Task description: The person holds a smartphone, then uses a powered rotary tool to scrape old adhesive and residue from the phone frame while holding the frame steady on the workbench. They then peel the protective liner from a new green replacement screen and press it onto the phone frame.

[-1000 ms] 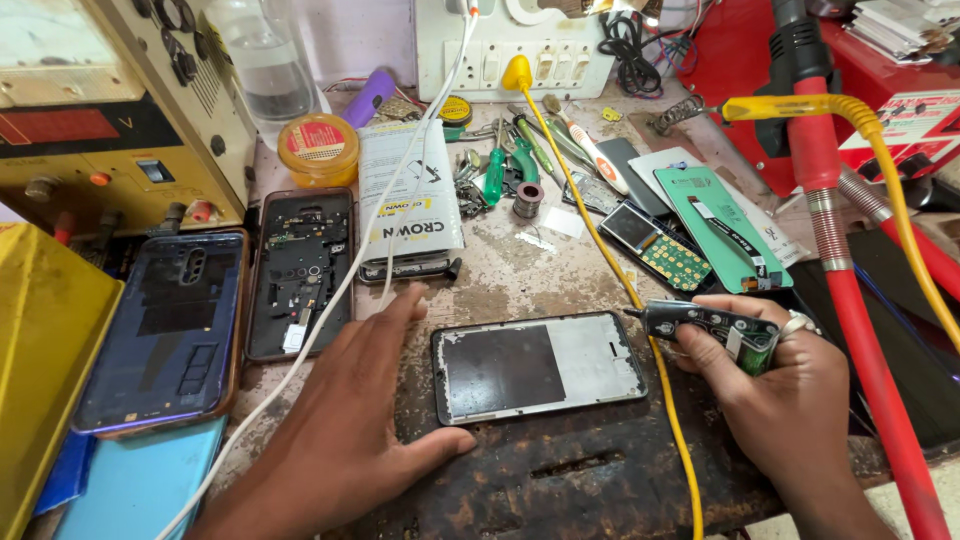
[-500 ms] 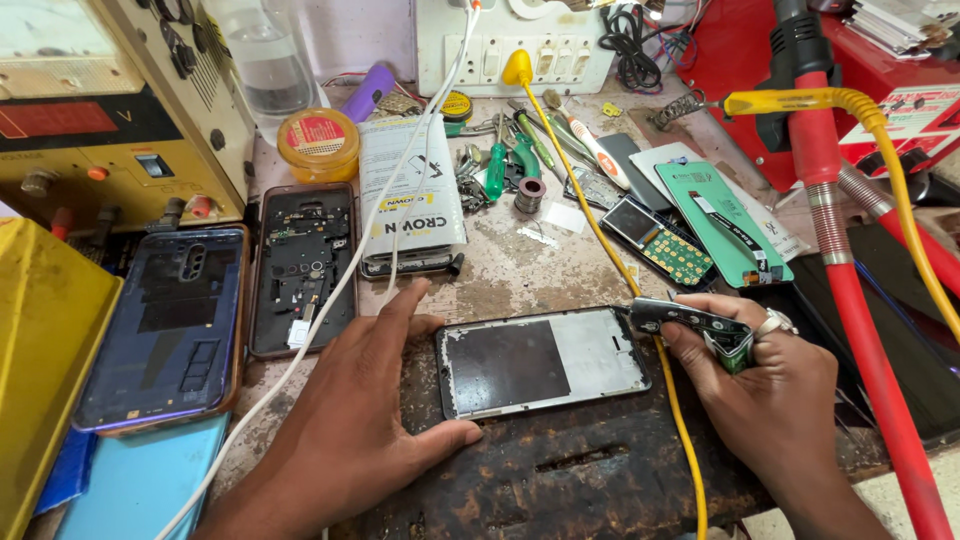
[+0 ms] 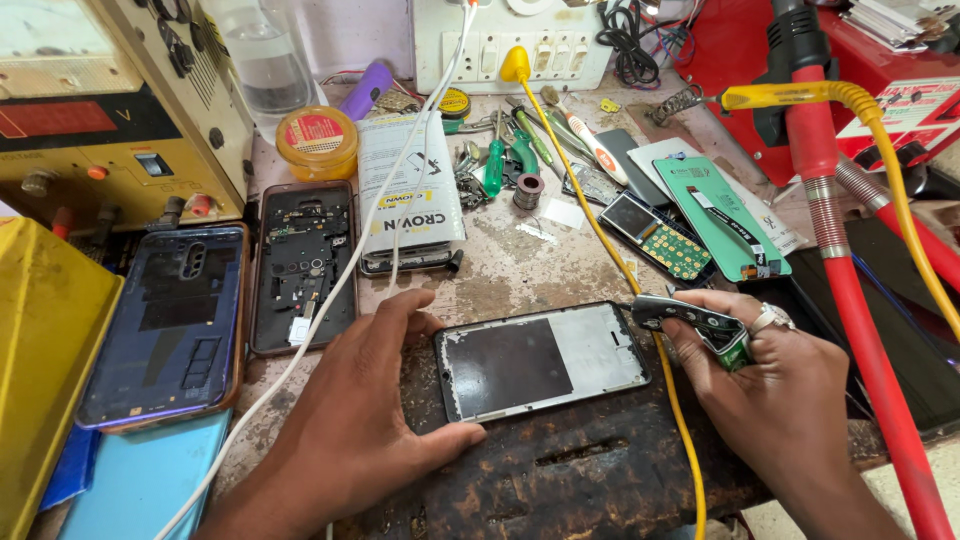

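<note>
We note the phone frame (image 3: 542,360) lying flat on the dark worn mat (image 3: 560,470), between both hands. The left hand (image 3: 365,420) rests spread beside it, thumb touching its lower left corner. The right hand (image 3: 775,385) has fingers curled tight around a small dark tool (image 3: 690,318), tip at the frame's right edge.

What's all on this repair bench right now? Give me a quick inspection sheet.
Surface: worn bench, dark stained mat.
Job's things: phone frame flat on the mat; small dark tool.
Clutter: opened phone, blue back cover, screwdrivers, yellow jar.
Hands: left hand steadies the frame's left end; right hand grips the tool.
Cables: white cable, yellow cable.
Surroundings: power supply, switch panel.
</note>
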Action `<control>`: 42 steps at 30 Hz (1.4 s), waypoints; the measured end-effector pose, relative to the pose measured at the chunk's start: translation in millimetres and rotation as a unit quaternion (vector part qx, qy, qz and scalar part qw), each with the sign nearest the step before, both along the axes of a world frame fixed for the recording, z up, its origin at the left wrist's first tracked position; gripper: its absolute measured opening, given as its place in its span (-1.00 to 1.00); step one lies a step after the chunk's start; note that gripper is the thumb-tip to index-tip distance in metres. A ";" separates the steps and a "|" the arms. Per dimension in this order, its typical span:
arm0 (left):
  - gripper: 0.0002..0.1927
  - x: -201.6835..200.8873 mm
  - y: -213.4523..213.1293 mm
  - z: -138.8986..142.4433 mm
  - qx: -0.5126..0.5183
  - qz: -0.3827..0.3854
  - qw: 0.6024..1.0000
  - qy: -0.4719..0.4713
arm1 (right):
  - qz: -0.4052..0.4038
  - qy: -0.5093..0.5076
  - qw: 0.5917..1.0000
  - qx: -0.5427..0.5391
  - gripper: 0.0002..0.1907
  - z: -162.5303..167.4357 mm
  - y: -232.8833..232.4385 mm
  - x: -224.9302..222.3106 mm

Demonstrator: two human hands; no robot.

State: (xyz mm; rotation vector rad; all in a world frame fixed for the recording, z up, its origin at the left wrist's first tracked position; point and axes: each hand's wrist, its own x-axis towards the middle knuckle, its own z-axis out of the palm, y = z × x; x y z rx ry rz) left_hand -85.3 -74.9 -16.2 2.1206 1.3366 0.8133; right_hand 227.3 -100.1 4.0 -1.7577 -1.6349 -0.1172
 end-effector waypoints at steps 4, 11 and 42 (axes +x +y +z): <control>0.14 1.8 -1.8 1.9 0.000 -0.010 1.000 -0.020 | -0.001 0.017 1.000 -0.010 -0.73 6.1 -2.6 -2.0; 0.17 4.8 -1.1 12.7 0.009 -0.009 1.000 0.018 | -0.007 -0.002 1.000 -0.019 -0.70 7.8 1.5 -2.5; 0.20 5.3 -1.4 22.2 -0.021 -0.002 1.000 0.011 | 0.049 -0.030 0.998 -0.010 -0.72 7.8 12.8 12.8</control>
